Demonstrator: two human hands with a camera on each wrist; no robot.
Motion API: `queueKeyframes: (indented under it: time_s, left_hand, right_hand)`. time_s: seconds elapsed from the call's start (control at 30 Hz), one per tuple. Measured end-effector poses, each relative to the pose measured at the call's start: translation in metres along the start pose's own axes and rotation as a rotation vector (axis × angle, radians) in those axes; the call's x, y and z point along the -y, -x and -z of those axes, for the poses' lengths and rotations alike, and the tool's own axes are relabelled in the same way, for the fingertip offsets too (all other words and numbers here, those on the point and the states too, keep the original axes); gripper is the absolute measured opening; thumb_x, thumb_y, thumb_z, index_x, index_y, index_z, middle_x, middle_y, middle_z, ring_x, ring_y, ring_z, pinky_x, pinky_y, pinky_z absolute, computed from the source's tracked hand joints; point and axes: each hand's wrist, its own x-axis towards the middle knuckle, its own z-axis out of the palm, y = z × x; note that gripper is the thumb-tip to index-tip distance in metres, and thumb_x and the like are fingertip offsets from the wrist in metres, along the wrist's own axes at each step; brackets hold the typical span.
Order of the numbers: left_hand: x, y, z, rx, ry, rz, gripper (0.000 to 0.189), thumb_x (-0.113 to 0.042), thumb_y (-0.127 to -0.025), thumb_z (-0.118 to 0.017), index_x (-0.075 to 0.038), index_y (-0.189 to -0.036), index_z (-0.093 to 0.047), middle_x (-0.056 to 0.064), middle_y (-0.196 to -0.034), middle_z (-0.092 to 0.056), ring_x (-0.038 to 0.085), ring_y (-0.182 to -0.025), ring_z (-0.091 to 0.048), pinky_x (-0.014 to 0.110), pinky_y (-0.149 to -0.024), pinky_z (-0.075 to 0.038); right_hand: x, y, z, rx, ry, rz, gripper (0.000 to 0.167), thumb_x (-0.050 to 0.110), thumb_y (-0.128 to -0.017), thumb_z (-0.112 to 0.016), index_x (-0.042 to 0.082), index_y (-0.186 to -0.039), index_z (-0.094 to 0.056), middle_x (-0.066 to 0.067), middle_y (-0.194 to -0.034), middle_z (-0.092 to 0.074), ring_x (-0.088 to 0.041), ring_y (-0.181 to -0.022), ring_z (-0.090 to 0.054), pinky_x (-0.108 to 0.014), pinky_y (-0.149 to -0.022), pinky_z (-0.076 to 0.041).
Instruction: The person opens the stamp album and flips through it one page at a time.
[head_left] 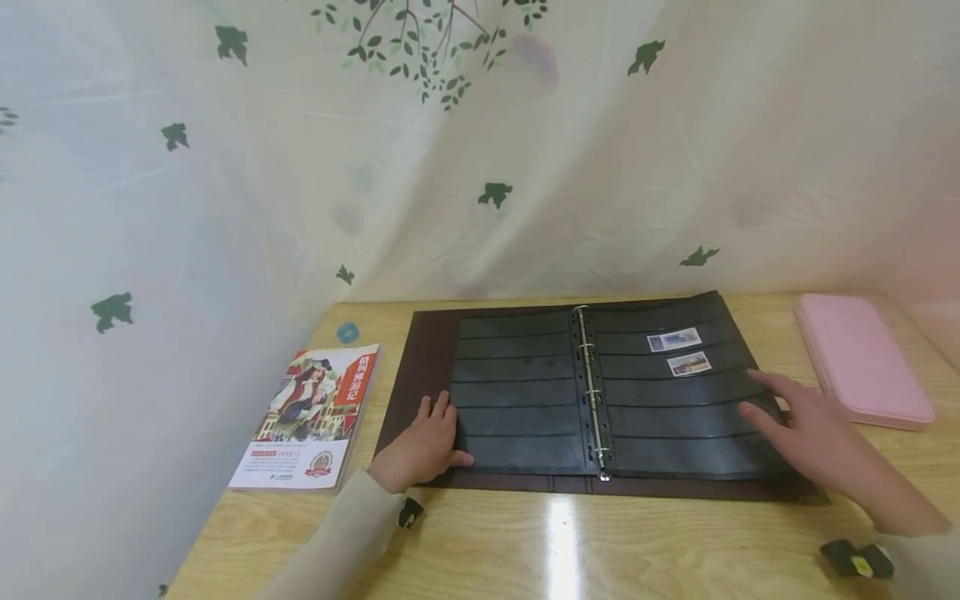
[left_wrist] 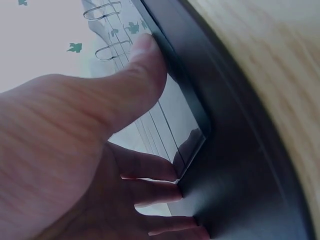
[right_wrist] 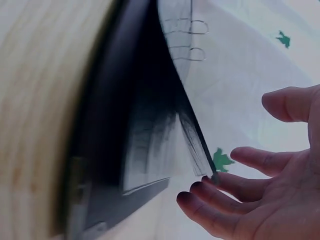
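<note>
A ring-bound stamp album (head_left: 596, 392) lies spread on the table, its black pages crossed by clear strip pockets. Two small stamps, an upper one (head_left: 674, 339) and a lower one (head_left: 689, 363), sit in the right page (head_left: 675, 425). My left hand (head_left: 423, 442) rests at the outer edge of the left page (head_left: 517, 417), its thumb on the page and its fingers by the dark cover (left_wrist: 240, 165). Beside the right page's outer edge is my right hand (head_left: 817, 433), fingers spread. In the right wrist view, the tilted page edge meets the fingers (right_wrist: 235, 185), with the thumb apart.
A paperback book (head_left: 300, 417) with a colourful cover lies left of the album, near a blue ring-shaped roll (head_left: 347, 332). To the right is a pink zip case (head_left: 862, 354). A pale curtain (head_left: 570, 233) with green leaf prints hangs behind the wooden table (head_left: 495, 542).
</note>
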Motion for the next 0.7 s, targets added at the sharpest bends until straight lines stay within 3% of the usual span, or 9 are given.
queueKeyframes:
  time_s: [0.23,0.37,0.57,0.7]
  left_hand:
    - [0.000,0.000,0.000,0.003,0.001,0.000,0.086,-0.050,-0.083,-0.064,0.010,-0.138,-0.036,0.029,-0.148,-0.023,0.050,-0.133,-0.023,0.050,-0.102,-0.032]
    - [0.001,0.000,0.000,0.002,-0.009,-0.005,0.086,-0.050,-0.083,-0.064,0.010,-0.138,-0.036,0.029,-0.148,-0.023,0.050,-0.133,-0.023,0.049,-0.102,-0.032]
    - [0.000,0.000,0.000,0.000,-0.004,-0.003,0.086,-0.050,-0.083,-0.064,0.010,-0.138,-0.037,0.029,-0.148,-0.023,0.050,-0.132,-0.023,0.050,-0.102,-0.033]
    - [0.001,0.000,0.000,0.001,0.000,-0.002,0.086,-0.050,-0.082,-0.064,0.010,-0.138,-0.037,0.029,-0.148,-0.023,0.050,-0.132,-0.023,0.050,-0.102,-0.033]
  right_hand:
    - [0.018,0.006,0.009,-0.059,-0.033,0.081,0.052,0.024,-0.095,-0.059,-0.004,-0.136,-0.044,-0.034,-0.130,-0.044,-0.053,-0.106,-0.047,-0.062,-0.076,-0.040]
    - [0.028,0.007,0.012,-0.089,-0.025,0.136,0.049,0.023,-0.093,-0.061,0.003,-0.136,-0.047,-0.026,-0.135,-0.046,-0.046,-0.110,-0.048,-0.043,-0.082,-0.040]
    - [0.043,0.008,0.014,-0.110,-0.035,0.180,0.046,0.022,-0.093,-0.062,0.017,-0.137,-0.050,-0.012,-0.140,-0.047,-0.036,-0.121,-0.043,-0.020,-0.094,-0.026]
    - [0.048,0.007,0.016,-0.110,-0.038,0.223,0.046,0.020,-0.094,-0.061,0.023,-0.138,-0.049,-0.003,-0.141,-0.047,-0.013,-0.128,-0.037,-0.009,-0.095,-0.020]
